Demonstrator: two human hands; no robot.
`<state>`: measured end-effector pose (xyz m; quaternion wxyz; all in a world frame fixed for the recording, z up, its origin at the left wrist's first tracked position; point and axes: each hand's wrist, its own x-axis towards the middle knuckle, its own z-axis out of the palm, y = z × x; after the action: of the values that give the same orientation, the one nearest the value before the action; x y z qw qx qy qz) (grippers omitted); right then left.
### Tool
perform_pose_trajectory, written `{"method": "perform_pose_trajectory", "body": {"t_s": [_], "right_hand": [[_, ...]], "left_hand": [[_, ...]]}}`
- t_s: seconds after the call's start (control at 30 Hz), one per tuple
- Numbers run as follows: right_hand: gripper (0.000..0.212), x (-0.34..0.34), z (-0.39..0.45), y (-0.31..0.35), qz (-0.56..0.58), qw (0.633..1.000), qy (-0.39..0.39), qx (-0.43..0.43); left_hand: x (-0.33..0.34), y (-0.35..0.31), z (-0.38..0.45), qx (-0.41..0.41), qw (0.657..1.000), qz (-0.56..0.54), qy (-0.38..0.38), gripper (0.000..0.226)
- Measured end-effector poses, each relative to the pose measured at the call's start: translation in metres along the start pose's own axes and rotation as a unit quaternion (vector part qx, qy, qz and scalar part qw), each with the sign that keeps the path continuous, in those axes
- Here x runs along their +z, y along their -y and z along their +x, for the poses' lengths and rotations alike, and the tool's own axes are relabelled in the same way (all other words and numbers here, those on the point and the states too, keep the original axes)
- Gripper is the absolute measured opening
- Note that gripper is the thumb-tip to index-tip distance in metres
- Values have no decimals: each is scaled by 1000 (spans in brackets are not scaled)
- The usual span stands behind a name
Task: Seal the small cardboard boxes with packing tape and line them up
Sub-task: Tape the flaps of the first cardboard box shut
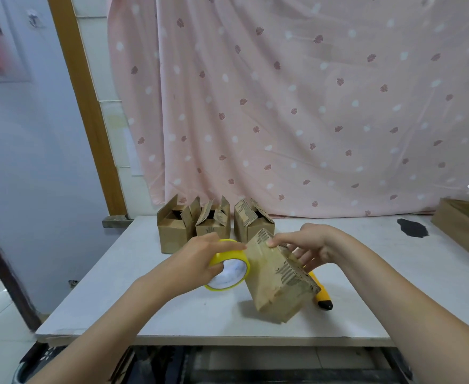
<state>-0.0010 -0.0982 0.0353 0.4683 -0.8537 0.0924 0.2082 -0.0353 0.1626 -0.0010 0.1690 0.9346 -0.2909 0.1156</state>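
The small cardboard box [279,281] I am working on sits tilted near the middle of the surface [172,314], one lower corner down, its raw corrugated flap edges turned up and to the right. It is plain brown and its top flaps are folded shut. Tight against its left face is the roll of yellow packing tape [229,266], white core facing me.

Three more boxes [214,225] stand in a row along the far edge toward the left corner, flaps still up and open. A yellow utility knife [322,296] lies just behind the tilted box, only its black-tipped end showing. At the far right edge a wooden tray [460,225] is cut off by the frame. I cannot make out any loose strip of tape on the box.

My left hand [208,256] curls over the top of the roll, thumb underneath at the core, a firm grip. My right hand [304,245] reaches over the box from the right, thumb and forefinger pinching its upper corner, the other fingers spread behind it.
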Motion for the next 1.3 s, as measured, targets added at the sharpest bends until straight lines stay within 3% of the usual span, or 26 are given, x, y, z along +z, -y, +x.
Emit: {"method": "perform_pose_trajectory", "body": {"t_s": [0.3, 0.57, 0.93, 1.3], "right_hand": [[76, -1, 10, -16, 29, 1000, 7, -1], [63, 13, 19, -21, 41, 999, 29, 13], [61, 20, 25, -24, 51, 997, 43, 26], [24, 16, 23, -9, -24, 999, 6, 30]], "left_hand": [[-2, 4, 7, -7, 996, 54, 75, 67], [1, 15, 7, -25, 990, 51, 132, 71], [-2, 11, 25, -40, 974, 72, 213, 76], [0, -14, 53, -44, 966, 102, 233, 80]]}}
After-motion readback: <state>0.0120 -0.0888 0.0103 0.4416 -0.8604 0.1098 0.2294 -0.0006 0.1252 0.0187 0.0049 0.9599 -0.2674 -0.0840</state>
